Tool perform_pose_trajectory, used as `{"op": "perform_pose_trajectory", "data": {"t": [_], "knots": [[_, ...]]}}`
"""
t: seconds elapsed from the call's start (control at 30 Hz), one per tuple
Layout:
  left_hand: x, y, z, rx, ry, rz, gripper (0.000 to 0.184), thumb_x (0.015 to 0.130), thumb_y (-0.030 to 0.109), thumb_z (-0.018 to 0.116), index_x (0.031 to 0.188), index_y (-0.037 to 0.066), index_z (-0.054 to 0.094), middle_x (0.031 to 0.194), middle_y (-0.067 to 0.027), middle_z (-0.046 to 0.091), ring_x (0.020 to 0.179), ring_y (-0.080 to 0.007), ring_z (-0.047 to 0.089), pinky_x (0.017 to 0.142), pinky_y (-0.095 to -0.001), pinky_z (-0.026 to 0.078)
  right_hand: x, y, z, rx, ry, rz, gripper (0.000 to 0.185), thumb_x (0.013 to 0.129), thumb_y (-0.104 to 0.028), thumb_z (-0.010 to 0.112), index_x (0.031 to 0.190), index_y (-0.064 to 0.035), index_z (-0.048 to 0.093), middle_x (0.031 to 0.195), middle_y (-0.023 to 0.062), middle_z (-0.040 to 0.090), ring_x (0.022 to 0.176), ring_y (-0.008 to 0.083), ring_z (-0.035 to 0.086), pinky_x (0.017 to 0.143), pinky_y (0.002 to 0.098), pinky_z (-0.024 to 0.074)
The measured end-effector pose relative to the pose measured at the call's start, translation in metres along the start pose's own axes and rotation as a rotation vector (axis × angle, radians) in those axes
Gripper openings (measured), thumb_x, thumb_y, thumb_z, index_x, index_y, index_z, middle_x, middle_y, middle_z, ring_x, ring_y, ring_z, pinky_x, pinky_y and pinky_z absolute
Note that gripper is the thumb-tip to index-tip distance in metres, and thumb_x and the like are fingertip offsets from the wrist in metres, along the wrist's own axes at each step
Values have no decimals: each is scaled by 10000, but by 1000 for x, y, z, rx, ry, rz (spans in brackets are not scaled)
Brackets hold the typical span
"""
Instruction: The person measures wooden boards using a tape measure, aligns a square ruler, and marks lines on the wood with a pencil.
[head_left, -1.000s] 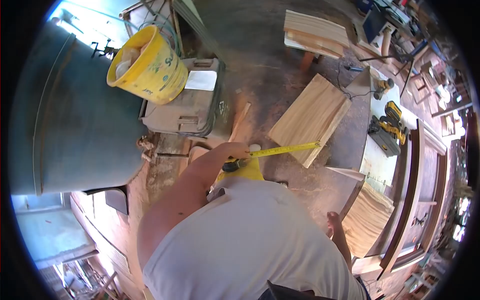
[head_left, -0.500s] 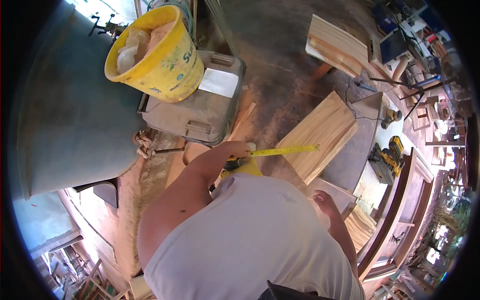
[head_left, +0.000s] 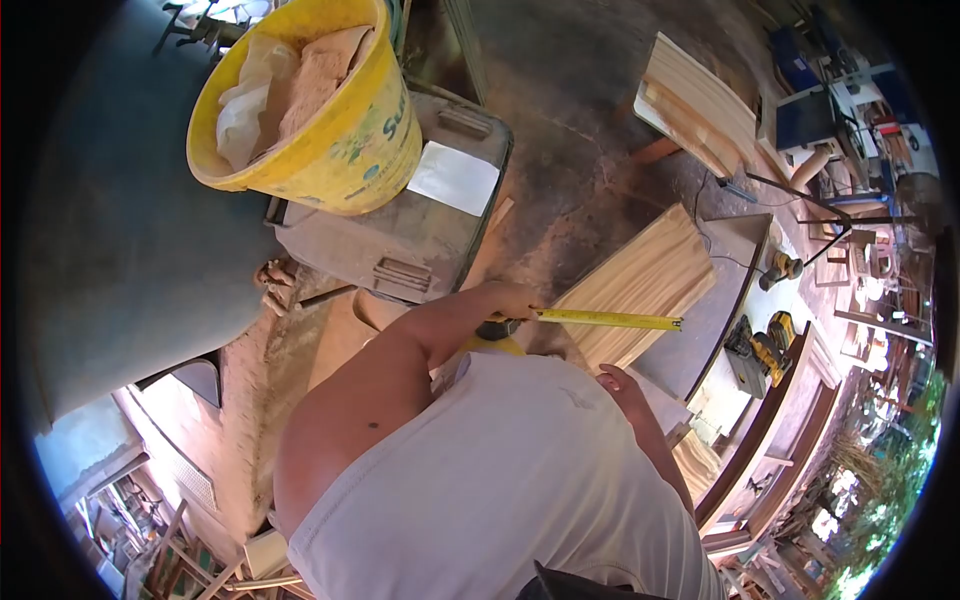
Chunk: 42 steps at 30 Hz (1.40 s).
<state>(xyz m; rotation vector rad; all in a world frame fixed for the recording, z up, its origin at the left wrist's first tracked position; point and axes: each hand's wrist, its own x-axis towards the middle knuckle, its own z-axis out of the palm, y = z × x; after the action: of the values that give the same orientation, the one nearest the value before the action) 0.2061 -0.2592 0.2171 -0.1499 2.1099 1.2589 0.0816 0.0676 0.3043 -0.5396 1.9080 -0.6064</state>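
My left hand [head_left: 515, 299] is closed on a tape measure [head_left: 497, 328], whose yellow blade [head_left: 615, 319] sticks out to the right. The blade crosses over the lower part of a light wooden board [head_left: 640, 285]; whether it touches the wood cannot be told. Below the blade, near the board's lower end, is my right hand [head_left: 618, 382], its fingers loosely bent and apart, with nothing visible in it. Part of the tape's case is hidden by my left hand and arm.
A yellow bucket [head_left: 345, 135] stands on a dusty grey bin [head_left: 350, 248] at upper left. More boards [head_left: 705, 95] lie at upper right. A yellow and black power tool [head_left: 772, 348] and a sander [head_left: 780, 270] rest on the workbench [head_left: 722, 402], beside a wooden frame [head_left: 762, 440].
My left hand has moved right with the extended tape, whose blade now crosses the board. My right hand has come up and left, closer to the board. The whole view has shifted.
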Motion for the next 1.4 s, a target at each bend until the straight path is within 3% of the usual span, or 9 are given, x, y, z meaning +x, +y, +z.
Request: {"op": "perform_pose_trajectory", "data": {"t": [0.27, 0.57, 0.7, 0.77, 1.0, 1.17, 1.3, 1.37, 1.4], "knots": [[11, -41, 37, 43, 79, -183, 325, 871, 335, 571, 924, 33, 681, 885, -150, 661, 845, -279, 633, 740, -416, 467, 20, 81, -39, -56, -23, -13, 436, 887, -263, 621, 1242, -25, 536, 966, 111, 678, 920, 207, 638, 818, 331, 490], [9, 1, 123, 31, 244, -418, 421, 862, 385, 533, 1085, 47, 647, 1037, -180, 646, 968, -332, 616, 840, -425, 468, 54, 308, -122, -75, -65, -29, 412, 880, -315, 624, 1168, -24, 584, 931, 110, 674, 829, 210, 630, 739, 345, 504], [19, -4, 158, -38, 367, -477, 417, 861, 384, 530, 1069, 45, 654, 1039, -176, 648, 970, -328, 616, 846, -426, 468, 25, 306, -176, -245, -233, 77, 357, 881, -315, 611, 1109, -40, 614, 839, 79, 656, 695, 174, 607, 627, 327, 505], [5, 23, 158, -26, 391, -521, 364, 821, 316, 550, 1067, 71, 661, 1051, -159, 652, 983, -302, 626, 845, -396, 479, 23, 323, -190, -220, -154, 241, 312, 883, -308, 598, 1067, -60, 634, 723, 45, 610, 565, 142, 548, 508, 315, 462], [3, 26, 168, -73, 499, -538, 346, 818, 325, 553, 1036, 87, 678, 1011, -129, 668, 943, -290, 637, 827, -407, 478, 38, 274, -194, -98, -42, 200, 219, 854, -234, 576, 966, -59, 646, 604, 12, 541, 482, 115, 491, 414, 286, 390], [4, 27, 153, -68, 558, -511, 290, 809, 330, 561, 938, 116, 708, 905, -109, 684, 871, -276, 648, 771, -410, 482, 42, 225, -163, -110, 5, -107, 156, 826, -194, 568, 869, -66, 647, 597, 11, 529, 487, 112, 489, 423, 278, 391], [16, 10, 147, -14, 507, -460, 285, 805, 331, 566, 931, 118, 707, 905, -115, 682, 867, -281, 647, 768, -412, 481, 60, 257, -141, 92, -32, -31, 145, 824, -187, 560, 852, -79, 653, 599, 13, 532, 509, 112, 502, 448, 286, 407], [5, 26, 134, -16, 400, -473, 404, 850, 374, 553, 1033, 35, 674, 973, -176, 667, 893, -317, 637, 792, -413, 486, 66, 279, -138, -531, 118, -509, 150, 830, -180, 543, 850, -92, 663, 635, 27, 563, 530, 122, 519, 480, 288, 432], [7, 23, 134, -13, 397, -468, 404, 850, 374, 553, 1033, 35, 674, 973, -176, 667, 893, -317, 637, 792, -413, 486, 54, 269, -139, -531, 123, -504, 150, 830, -180, 543, 850, -92, 663, 635, 27, 563, 530, 122, 519, 480, 288, 432]]}}
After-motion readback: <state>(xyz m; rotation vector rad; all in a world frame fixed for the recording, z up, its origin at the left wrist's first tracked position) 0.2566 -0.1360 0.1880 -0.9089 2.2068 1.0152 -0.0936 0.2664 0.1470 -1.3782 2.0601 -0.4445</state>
